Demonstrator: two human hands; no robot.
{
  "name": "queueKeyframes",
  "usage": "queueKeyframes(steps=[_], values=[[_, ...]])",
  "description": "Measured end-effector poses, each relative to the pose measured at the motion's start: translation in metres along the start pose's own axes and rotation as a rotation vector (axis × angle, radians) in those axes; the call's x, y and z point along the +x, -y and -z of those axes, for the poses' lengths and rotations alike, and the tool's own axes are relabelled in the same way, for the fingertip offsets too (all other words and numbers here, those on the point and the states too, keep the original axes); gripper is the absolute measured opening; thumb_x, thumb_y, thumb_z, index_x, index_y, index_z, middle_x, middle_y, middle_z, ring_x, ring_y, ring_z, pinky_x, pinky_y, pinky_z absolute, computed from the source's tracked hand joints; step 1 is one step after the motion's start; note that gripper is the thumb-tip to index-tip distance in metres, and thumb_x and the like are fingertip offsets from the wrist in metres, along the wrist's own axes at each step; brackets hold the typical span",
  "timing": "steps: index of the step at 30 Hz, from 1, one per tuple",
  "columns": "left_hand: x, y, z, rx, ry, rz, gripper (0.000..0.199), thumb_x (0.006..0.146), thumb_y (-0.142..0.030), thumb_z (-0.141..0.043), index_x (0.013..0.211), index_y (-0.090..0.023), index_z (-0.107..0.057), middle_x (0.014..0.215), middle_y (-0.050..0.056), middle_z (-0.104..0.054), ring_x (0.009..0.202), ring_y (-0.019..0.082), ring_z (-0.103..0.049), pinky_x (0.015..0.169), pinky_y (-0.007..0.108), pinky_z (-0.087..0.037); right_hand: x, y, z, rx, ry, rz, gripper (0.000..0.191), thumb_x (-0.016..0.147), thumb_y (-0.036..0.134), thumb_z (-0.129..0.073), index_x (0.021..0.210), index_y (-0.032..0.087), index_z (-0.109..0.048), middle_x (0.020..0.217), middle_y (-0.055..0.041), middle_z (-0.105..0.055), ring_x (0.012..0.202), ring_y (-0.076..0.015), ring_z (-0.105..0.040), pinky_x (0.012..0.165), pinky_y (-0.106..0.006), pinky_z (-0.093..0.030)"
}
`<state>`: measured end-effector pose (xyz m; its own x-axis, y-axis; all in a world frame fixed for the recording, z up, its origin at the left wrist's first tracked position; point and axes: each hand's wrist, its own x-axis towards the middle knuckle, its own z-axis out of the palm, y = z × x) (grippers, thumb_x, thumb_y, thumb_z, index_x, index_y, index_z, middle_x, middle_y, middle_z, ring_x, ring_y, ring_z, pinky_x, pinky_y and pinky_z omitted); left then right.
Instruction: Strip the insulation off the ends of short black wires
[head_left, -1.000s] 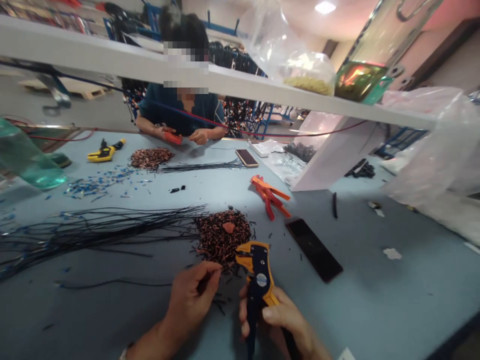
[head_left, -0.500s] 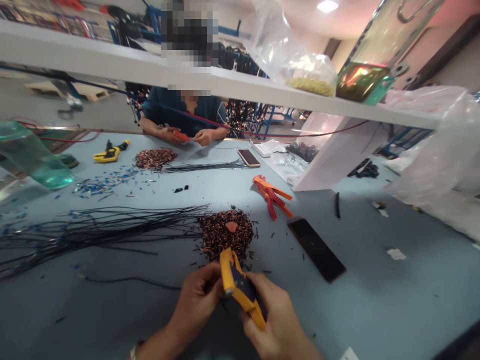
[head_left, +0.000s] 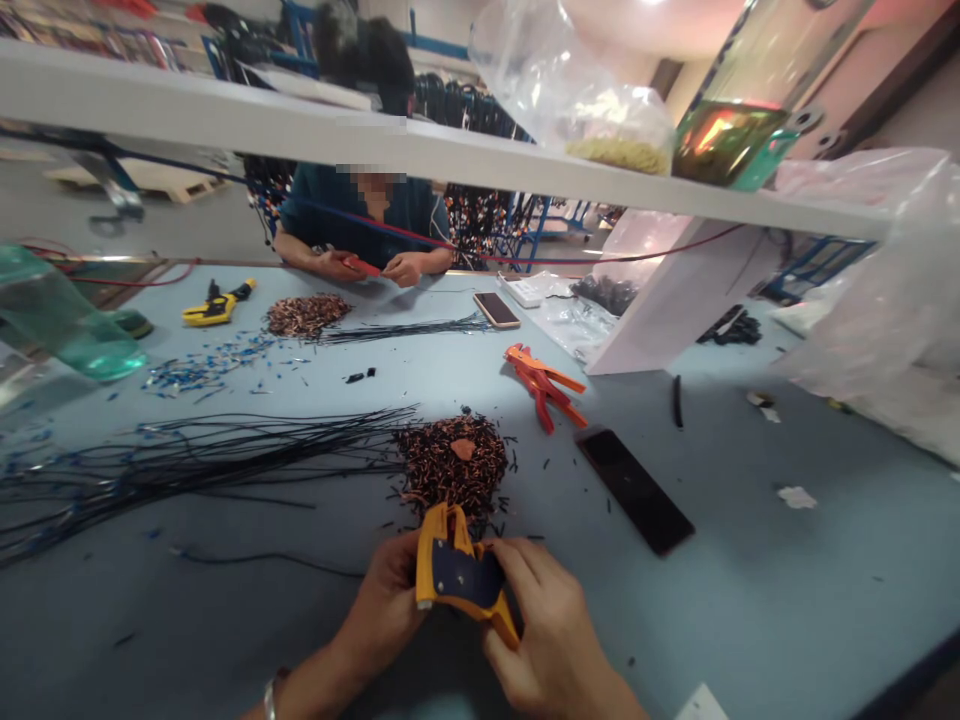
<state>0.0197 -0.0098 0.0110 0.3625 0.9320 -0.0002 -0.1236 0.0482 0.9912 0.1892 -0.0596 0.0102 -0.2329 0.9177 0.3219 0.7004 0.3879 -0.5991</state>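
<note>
My right hand is wrapped round the handles of a yellow wire stripper with a dark blue side plate. My left hand is closed at the left side of the tool's head, its fingertips partly hidden. A single black wire with a blue tip at its far end runs across the table into the left hand. Just beyond the tool lies a heap of short black and copper-coloured offcuts. A bundle of long black wires stretches left from it.
Red-orange pliers and a dark phone lie to the right. Loose blue terminals are scattered at the back left, near a green bottle. A white shelf crosses above; a co-worker sits opposite, holding a red tool.
The wire stripper has turned, showing more of its blue side plate, and its head has shifted slightly left. My left hand stays beside it, and the view has tilted a little.
</note>
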Motion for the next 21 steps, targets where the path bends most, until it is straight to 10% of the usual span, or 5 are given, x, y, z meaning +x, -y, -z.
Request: queueKeyframes(steps=[8,21], values=[[-0.0002,0.0072,0.0060,0.225,0.068,-0.187,0.038,0.079,-0.046,-0.067,0.066,-0.011,-0.069,0.059,0.005,-0.068,0.051,0.013,-0.059,0.051,0.018,-0.049,0.0009,-0.0013,0.0009,0.025,0.057,-0.029,0.055,0.057,0.009,-0.051,0.112,0.009,-0.055,0.102,-0.0180,-0.066,0.092,-0.0298,-0.062,0.081,-0.046,-0.053],[0.0018,0.0021,0.0045,0.099,0.118,-0.004,0.054,0.071,-0.066,-0.064,0.072,-0.012,-0.069,0.067,0.007,-0.072,0.059,0.016,-0.062,0.059,0.021,-0.052,0.0020,-0.0038,-0.0038,-0.037,0.062,-0.005,0.034,0.060,0.012,-0.045,0.092,0.014,-0.058,0.075,-0.0112,-0.068,0.063,-0.0244,-0.064,0.054,-0.033,-0.049]])
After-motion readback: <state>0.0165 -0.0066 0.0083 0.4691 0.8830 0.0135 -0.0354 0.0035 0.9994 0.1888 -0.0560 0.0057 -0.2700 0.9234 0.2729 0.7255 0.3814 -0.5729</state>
